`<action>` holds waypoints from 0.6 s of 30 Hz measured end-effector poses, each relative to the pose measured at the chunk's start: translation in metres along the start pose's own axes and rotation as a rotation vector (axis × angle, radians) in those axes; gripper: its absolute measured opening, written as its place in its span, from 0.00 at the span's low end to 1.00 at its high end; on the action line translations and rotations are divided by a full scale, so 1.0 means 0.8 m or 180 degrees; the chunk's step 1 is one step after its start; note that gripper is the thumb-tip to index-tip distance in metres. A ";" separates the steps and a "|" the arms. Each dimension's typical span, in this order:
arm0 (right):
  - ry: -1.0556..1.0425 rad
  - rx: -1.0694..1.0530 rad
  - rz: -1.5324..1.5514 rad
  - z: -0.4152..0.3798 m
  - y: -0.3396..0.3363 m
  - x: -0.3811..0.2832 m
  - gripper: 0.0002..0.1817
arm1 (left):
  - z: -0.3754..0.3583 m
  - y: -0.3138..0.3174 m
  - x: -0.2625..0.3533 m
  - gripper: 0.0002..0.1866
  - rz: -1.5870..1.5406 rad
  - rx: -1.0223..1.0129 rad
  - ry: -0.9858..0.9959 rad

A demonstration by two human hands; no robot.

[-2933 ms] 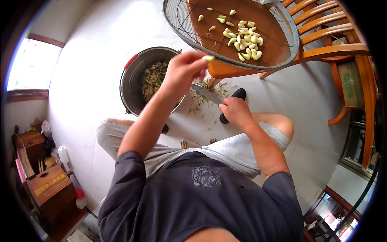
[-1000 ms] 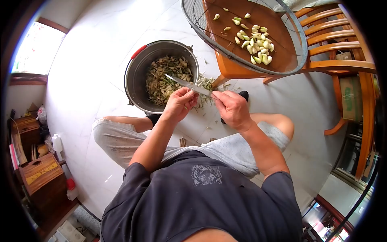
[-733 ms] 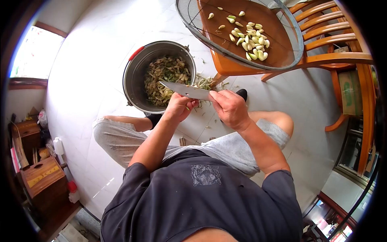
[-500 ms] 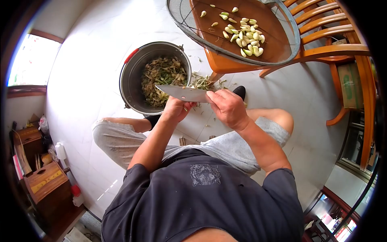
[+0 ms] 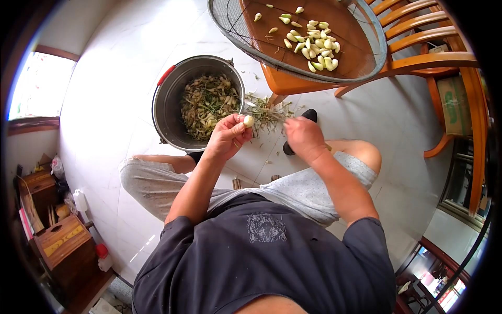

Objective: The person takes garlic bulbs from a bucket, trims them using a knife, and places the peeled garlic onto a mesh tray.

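Note:
A small pale peeled bulb (image 5: 248, 121), like garlic or a shallot, is pinched between the thumb and fingers of my left hand (image 5: 227, 137). That hand is just beside the near right rim of the metal bucket (image 5: 155, 112), which holds many unpeeled bulbs (image 5: 209, 104) with dry stems and skins. My right hand (image 5: 304, 137) is closed and blurred by motion, to the right of the bulb. The knife it grips is smeared, its blade hardly visible over the trimmings. Several peeled bulbs (image 5: 319, 46) lie in a round mesh sieve (image 5: 384, 47) on a wooden chair.
Cut stems and skins (image 5: 269, 112) litter the tiled floor between the bucket and the wooden chair (image 5: 282, 81). My shoe (image 5: 309, 115) is beside my right hand. A cardboard box (image 5: 455, 107) is at the right, a wooden cabinet (image 5: 60, 238) at the left.
The knife blade, which lay across above my left hand, has swung away and blurred. My right hand has moved slightly right and down. My left hand has turned, showing the bulb.

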State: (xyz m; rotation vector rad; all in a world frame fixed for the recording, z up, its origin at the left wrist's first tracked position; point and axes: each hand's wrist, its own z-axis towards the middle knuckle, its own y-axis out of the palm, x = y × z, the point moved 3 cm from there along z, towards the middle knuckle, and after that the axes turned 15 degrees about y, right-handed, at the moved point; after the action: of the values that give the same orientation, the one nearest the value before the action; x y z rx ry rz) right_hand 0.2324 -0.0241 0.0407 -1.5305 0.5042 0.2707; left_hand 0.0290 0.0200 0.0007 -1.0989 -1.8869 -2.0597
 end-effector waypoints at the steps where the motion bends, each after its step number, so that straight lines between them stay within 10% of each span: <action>1: 0.0255 -0.0188 -0.0049 0.002 -0.006 0.007 0.07 | 0.001 0.006 0.006 0.08 -0.0114 -0.0211 -0.0060; 18: 0.0639 -0.0591 0.0867 0.013 -0.009 -0.009 0.11 | 0.020 -0.021 0.009 0.12 0.0492 0.0789 0.0438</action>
State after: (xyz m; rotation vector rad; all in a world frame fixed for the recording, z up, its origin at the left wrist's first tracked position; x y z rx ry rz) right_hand 0.2315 -0.0128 0.0502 -1.6783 0.8694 0.3845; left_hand 0.0210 0.0406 -0.0092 -0.9822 -1.8647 -1.7183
